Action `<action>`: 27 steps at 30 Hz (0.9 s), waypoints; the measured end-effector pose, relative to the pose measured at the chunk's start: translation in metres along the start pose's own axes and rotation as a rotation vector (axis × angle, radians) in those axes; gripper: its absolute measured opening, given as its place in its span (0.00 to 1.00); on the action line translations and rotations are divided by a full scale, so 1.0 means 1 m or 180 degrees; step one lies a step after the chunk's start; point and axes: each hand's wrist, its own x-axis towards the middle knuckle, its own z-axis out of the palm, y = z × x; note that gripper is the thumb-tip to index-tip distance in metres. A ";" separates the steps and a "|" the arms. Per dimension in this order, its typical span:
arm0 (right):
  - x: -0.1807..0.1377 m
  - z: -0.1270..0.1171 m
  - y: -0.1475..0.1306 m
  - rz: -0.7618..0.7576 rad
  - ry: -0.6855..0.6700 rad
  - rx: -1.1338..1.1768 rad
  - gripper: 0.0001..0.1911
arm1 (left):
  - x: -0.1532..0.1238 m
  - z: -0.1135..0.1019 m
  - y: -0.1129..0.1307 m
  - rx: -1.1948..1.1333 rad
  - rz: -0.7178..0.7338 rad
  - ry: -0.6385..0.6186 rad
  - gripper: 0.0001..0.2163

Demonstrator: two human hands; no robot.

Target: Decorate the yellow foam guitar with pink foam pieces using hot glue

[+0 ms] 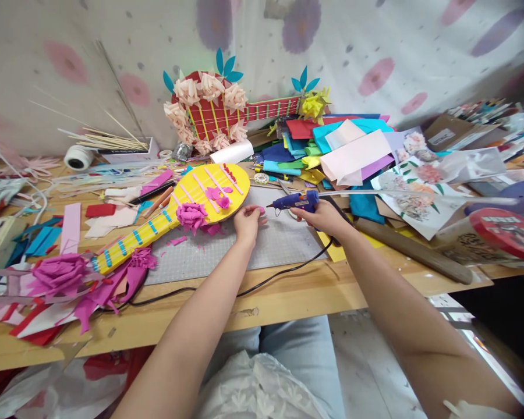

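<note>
My right hand (321,216) is wrapped round a blue hot glue gun (294,202), a clear glue stick (393,193) jutting from its back. The nozzle points left, at my left hand (247,224). Between the fingertips of that hand is a small magenta paper piece (262,210), partly hidden. Just left of it lies a yellow paper-craft guitar (181,195) with pink strings and blue frets. Crumpled magenta paper flowers (191,216) sit on its body, and a larger magenta flower (59,274) is by the neck's end. Beneath both hands is a grey cutting mat (275,250).
A red paper guitar (209,113) with pale flowers leans on the back curtain. Coloured paper sheets (353,154) pile up behind the glue gun. A wooden stick (414,250) and a red-lidded tub (506,233) stand right. The black cord (283,270) crosses the table's front.
</note>
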 end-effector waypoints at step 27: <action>0.002 0.006 -0.008 -0.0056 -0.0024 -0.0305 0.23 | 0.000 0.002 -0.004 0.0098 0.0159 0.0140 0.02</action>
